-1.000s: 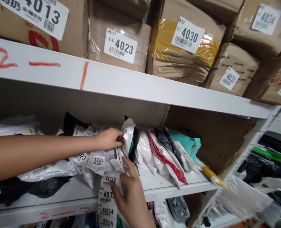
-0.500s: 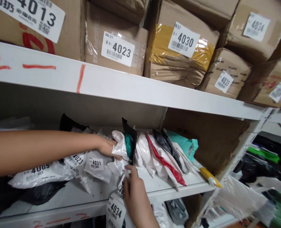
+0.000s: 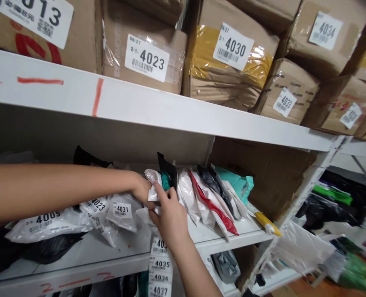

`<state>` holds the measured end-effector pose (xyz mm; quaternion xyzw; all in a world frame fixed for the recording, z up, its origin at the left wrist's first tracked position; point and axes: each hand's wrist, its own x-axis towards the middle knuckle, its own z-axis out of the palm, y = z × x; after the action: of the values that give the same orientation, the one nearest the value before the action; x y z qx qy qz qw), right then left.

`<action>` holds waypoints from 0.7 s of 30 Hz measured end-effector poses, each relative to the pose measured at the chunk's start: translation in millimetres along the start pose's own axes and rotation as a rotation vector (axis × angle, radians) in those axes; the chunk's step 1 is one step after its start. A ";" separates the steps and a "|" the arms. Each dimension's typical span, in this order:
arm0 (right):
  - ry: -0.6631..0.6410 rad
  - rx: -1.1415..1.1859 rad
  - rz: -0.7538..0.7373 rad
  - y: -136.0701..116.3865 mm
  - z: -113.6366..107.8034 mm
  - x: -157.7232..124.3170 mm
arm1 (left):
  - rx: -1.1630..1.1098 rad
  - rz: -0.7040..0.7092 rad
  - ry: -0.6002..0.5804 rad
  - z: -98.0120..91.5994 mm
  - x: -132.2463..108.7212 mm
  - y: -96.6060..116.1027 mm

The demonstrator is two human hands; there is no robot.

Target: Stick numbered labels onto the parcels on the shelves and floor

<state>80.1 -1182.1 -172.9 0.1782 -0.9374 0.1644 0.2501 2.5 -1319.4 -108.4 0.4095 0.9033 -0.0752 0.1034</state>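
Note:
My left hand [image 3: 142, 189] reaches in from the left and grips a small white plastic mailer bag [image 3: 153, 178] among the bags standing on the shelf. Its fingers are partly hidden behind that bag. My right hand [image 3: 172, 216] is up against the same bag, its index finger pressed on the front. From under the right hand hangs a strip of barcode labels [image 3: 160, 264], reading 4035, 4036 and 4037 lower down; its upper end is hidden by the hand. Just behind the white bag are a teal bag [image 3: 165, 180] and a black bag [image 3: 170, 169].
Upright white, red and dark mailers lean to the right, with a turquoise bag [image 3: 237, 181] and a yellow one [image 3: 267, 224]. Labelled bags, such as one marked 4031 [image 3: 122, 211], lie left. Cardboard boxes [image 3: 232, 49] fill the shelf above. A metal post [image 3: 309, 185] stands right.
My right hand has risen from below the white mailer bag onto its front. The label strip now hangs straighter, with lower numbers showing. My left hand keeps its hold; the view has shifted slightly.

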 end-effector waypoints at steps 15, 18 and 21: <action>-0.112 -0.126 0.101 -0.9 0.3 10.7 | 0.296 0.069 0.136 21.0 -7.9 -4.3; -0.189 -0.124 0.050 -1.1 3.9 14.0 | 0.353 0.036 0.150 10.4 -22.4 0.0; -0.213 -0.047 0.022 3.0 9.0 5.8 | 0.416 0.052 0.231 -2.1 -42.8 5.9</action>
<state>70.4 -1184.5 -177.9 0.1781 -0.9642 0.1253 0.1515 34.2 -1346.1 -96.0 0.4511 0.8633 -0.2096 -0.0851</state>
